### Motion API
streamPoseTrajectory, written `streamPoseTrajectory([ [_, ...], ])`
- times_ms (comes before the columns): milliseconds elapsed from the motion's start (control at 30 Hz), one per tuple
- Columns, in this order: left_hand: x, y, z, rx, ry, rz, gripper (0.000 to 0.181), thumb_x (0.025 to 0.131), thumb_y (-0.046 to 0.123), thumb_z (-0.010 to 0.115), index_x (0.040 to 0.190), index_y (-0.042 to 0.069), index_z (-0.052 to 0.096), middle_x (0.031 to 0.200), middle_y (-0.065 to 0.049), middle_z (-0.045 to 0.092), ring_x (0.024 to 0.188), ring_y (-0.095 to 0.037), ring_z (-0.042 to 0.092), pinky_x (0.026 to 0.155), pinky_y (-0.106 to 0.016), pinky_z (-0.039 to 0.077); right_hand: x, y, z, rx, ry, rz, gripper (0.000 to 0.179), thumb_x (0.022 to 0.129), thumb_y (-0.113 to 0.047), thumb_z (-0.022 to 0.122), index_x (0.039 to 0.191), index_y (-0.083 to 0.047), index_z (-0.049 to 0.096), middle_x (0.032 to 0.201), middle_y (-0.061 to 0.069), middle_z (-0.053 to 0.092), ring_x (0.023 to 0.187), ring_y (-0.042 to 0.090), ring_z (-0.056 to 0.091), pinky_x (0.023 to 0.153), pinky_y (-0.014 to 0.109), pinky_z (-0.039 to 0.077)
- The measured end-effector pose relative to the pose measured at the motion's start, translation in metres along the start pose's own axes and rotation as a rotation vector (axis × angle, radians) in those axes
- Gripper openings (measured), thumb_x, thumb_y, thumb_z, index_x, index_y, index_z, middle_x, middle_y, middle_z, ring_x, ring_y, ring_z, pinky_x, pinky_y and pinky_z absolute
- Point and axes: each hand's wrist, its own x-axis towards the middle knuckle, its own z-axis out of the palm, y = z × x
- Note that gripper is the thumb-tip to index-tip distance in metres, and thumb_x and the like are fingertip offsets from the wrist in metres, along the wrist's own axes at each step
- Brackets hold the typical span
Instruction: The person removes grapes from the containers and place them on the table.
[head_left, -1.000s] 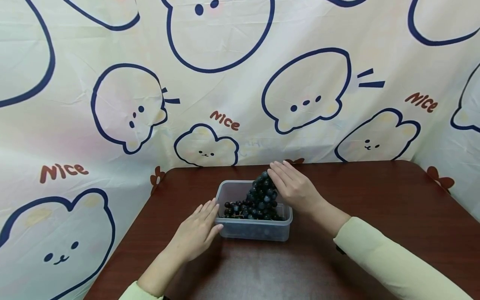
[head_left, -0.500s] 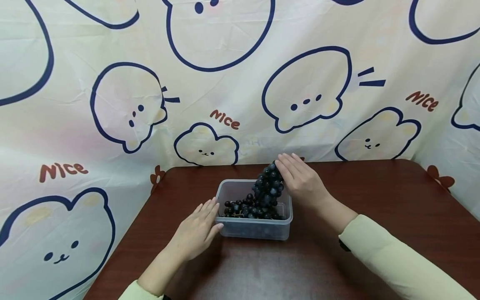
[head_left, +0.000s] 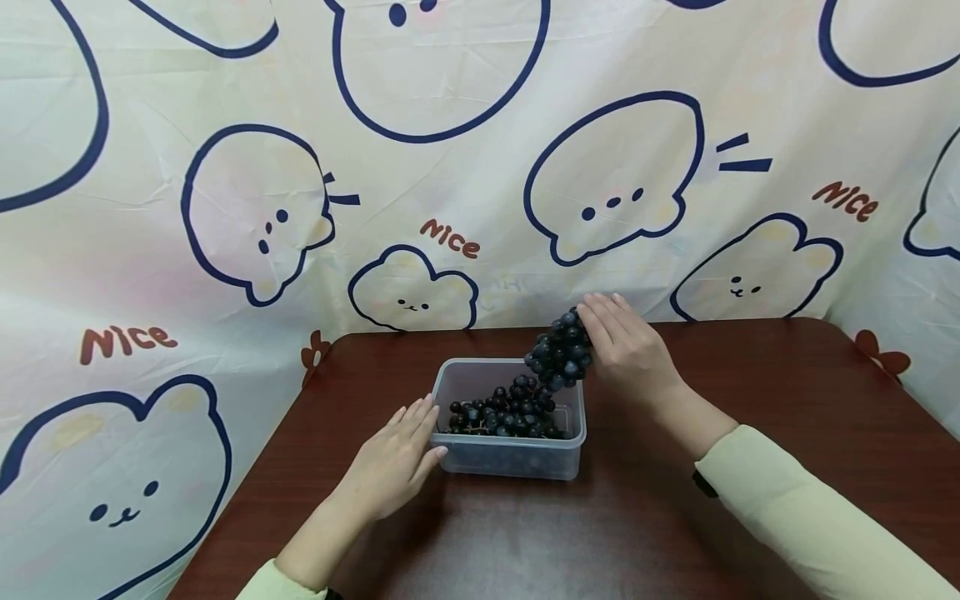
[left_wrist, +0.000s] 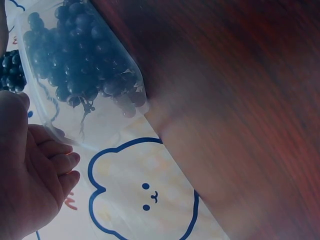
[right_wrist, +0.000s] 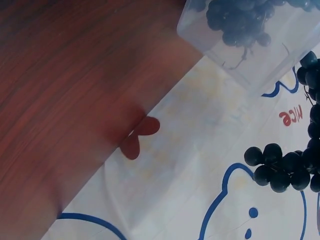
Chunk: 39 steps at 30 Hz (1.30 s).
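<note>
A bunch of dark grapes (head_left: 561,350) hangs from my right hand (head_left: 633,354), which holds it at its upper end above the right rear corner of a clear plastic container (head_left: 510,460). In the right wrist view, the lifted grapes (right_wrist: 281,170) fill the right edge; the right hand is almost wholly out of that picture. More grapes (head_left: 498,412) lie inside the container. My left hand (head_left: 390,462) holds the container's front left corner, fingers along the left wall and thumb by the front. The left wrist view shows the left hand (left_wrist: 35,170) beside the see-through wall.
The container stands on a dark brown wooden table (head_left: 510,542). Behind the table hangs a pale cloth (head_left: 487,183) printed with blue bear outlines and the word "Nice". The table's far edge lies just behind the raised grapes.
My right hand has moved up and to the right, drawing the grape bunch up off the grapes in the container. The left hand and container have stayed in place.
</note>
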Motion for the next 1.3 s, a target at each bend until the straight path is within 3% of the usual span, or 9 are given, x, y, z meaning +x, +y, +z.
streamPoseTrajectory([
  [467, 0.0, 0.0, 0.0, 0.002, -0.005, -0.007, 0.059, 0.098, 0.034, 0.056, 0.139, -0.008, 0.047, 0.148, -0.022, 0.039, 0.138, -0.031, 0.037, 0.113, -0.046, 0.027, -0.019, 0.026, -0.009, -0.053, -0.047, 0.08, 0.031, 0.101, -0.002, 0.041, 0.121, 0.012, 0.06, 0.118, 0.027, 0.063, 0.106, 0.04, 0.063, 0.095, 0.053, 0.046],
  [933, 0.0, 0.0, 0.0, -0.001, -0.008, -0.007, 0.059, 0.099, 0.034, 0.055, 0.139, -0.008, 0.047, 0.148, -0.022, 0.039, 0.139, -0.029, 0.035, 0.114, -0.045, 0.027, -0.043, 0.045, -0.008, -0.074, -0.051, 0.14, 0.035, 0.087, 0.006, 0.052, 0.12, 0.013, 0.06, 0.12, 0.028, 0.061, 0.107, 0.042, 0.062, 0.096, 0.055, 0.045],
  [1300, 0.0, 0.001, 0.0, 0.0, -0.005, -0.009, 0.059, 0.098, 0.034, 0.056, 0.139, -0.008, 0.047, 0.148, -0.022, 0.039, 0.139, -0.029, 0.035, 0.113, -0.045, 0.028, -0.053, 0.052, -0.006, -0.107, -0.124, 0.184, 0.032, 0.09, 0.004, 0.05, 0.119, 0.014, 0.059, 0.121, 0.03, 0.06, 0.106, 0.043, 0.062, 0.094, 0.056, 0.047],
])
